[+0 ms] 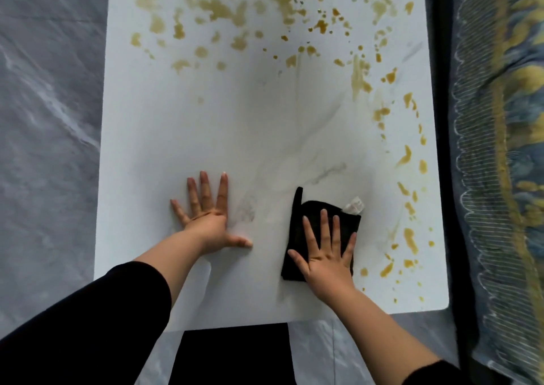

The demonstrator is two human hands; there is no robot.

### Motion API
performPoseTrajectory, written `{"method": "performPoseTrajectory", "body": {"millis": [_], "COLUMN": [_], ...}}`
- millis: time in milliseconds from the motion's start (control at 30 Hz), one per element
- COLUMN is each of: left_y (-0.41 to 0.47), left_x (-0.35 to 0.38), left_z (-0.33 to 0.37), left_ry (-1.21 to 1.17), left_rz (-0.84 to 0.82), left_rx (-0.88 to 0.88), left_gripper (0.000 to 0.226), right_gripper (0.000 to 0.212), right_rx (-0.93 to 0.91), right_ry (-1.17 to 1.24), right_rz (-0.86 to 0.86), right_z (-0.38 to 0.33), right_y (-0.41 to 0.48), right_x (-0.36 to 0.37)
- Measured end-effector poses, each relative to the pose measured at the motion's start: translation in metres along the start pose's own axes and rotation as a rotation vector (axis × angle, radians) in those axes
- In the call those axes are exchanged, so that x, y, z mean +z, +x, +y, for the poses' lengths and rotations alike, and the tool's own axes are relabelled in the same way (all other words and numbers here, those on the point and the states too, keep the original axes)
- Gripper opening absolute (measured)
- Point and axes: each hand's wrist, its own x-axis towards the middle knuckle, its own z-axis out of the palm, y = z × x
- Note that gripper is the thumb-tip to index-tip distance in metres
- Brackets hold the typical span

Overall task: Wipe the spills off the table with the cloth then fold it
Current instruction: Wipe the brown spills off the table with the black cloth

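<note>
A white table (235,125) fills the view. Yellow-brown spills (223,10) spread across its far part, and more spills (409,237) run down its right side. A black cloth (300,231) with a white tag lies folded on the near right of the table. My right hand (326,255) presses flat on the cloth with fingers spread. My left hand (206,216) lies flat on bare table to the left of the cloth, fingers apart, holding nothing. The near middle of the table shows only faint grey smears.
Grey marbled floor (50,119) lies to the left and below the table's near edge. A blue and yellow patterned fabric with a lace edge (500,149) runs along the right side, close to the table's edge.
</note>
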Motion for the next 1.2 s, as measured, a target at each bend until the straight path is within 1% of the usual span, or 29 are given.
{"method": "performPoseTrajectory", "body": {"millis": [33, 67, 100, 167, 200, 300, 367, 433, 500, 600, 667, 733, 800, 867, 933, 1000, 1033, 1100, 1167, 1200], "left_y": [-0.001, -0.001, -0.002, -0.003, -0.004, -0.01, -0.015, -0.015, -0.009, 0.002, 0.008, 0.013, 0.017, 0.019, 0.02, 0.019, 0.019, 0.018, 0.018, 0.017], "left_x": [0.0, 0.001, 0.001, 0.002, 0.003, 0.004, 0.005, 0.007, 0.01, 0.015, 0.02, 0.023, 0.025, 0.026, 0.027, 0.026, 0.026, 0.025, 0.025, 0.025], "left_z": [0.0, 0.0, 0.0, 0.001, 0.002, 0.006, 0.015, 0.033, 0.058, 0.088, 0.092, 0.087, 0.084, 0.084, 0.086, 0.087, 0.087, 0.086, 0.086, 0.086], "left_ry": [0.003, 0.005, 0.006, 0.015, 0.019, 0.013, 0.022, 0.034, 0.009, -0.056, -0.059, -0.063, -0.07, -0.068, -0.063, -0.067, -0.07, -0.07, -0.068, -0.067], "left_rz": [0.004, 0.008, 0.012, 0.022, 0.032, 0.102, 0.158, 0.161, 0.139, 0.094, 0.083, 0.077, 0.079, 0.085, 0.092, 0.09, 0.087, 0.081, 0.073, 0.07], "left_rx": [-0.001, -0.002, -0.001, 0.003, 0.004, 0.009, 0.056, 0.109, 0.123, 0.1, 0.084, 0.087, 0.09, 0.076, 0.06, 0.059, 0.06, 0.059, 0.06, 0.06], "left_gripper": [0.151, 0.151, 0.151, 0.15, 0.149, 0.14, 0.133, 0.129, 0.127, 0.123, 0.118, 0.114, 0.109, 0.108, 0.109, 0.107, 0.105, 0.103, 0.103, 0.103], "right_gripper": [0.077, 0.081, 0.083, 0.069, 0.061, 0.051, 0.042, 0.033, 0.025, 0.016, 0.014, 0.021, 0.026, 0.023, 0.022, 0.026, 0.024, 0.01, 0.005, 0.003], "right_rx": [0.017, 0.048, 0.086, 0.149, 0.199, 0.321, 0.35, 0.36, 0.371, 0.358, 0.321, 0.292, 0.338, 0.454, 0.568, 0.613, 0.595, 0.505, 0.402, 0.367], "right_ry": [-0.005, 0.014, 0.062, 0.16, 0.201, 0.305, 0.376, 0.483, 0.675, 1.078, 1.218, 1.343, 1.449, 1.504, 1.567, 1.649, 1.675, 1.662, 1.545, 1.435], "right_rz": [0.037, 0.109, 0.215, 0.386, 0.402, 0.297, 0.286, 0.288, 0.28, 0.208, 0.185, 0.129, 0.074, 0.06, 0.089, 0.114, 0.128, 0.19, 0.314, 0.4], "right_z": [-0.005, -0.011, -0.019, -0.031, -0.038, -0.049, -0.048, -0.042, -0.029, -0.004, 0.01, 0.016, 0.021, 0.025, 0.03, 0.035, 0.038, 0.048, 0.064, 0.073], "right_y": [-0.003, -0.007, -0.011, -0.017, -0.019, -0.016, -0.012, -0.013, -0.016, -0.023, -0.029, -0.033, -0.033, -0.029, -0.025, -0.023, -0.023, -0.023, -0.022, -0.022], "right_x": [-0.003, -0.008, -0.011, -0.012, -0.013, -0.016, -0.016, -0.019, -0.024, -0.031, -0.032, -0.03, -0.025, -0.022, -0.021, -0.025, -0.029, -0.04, -0.051, -0.058]}}
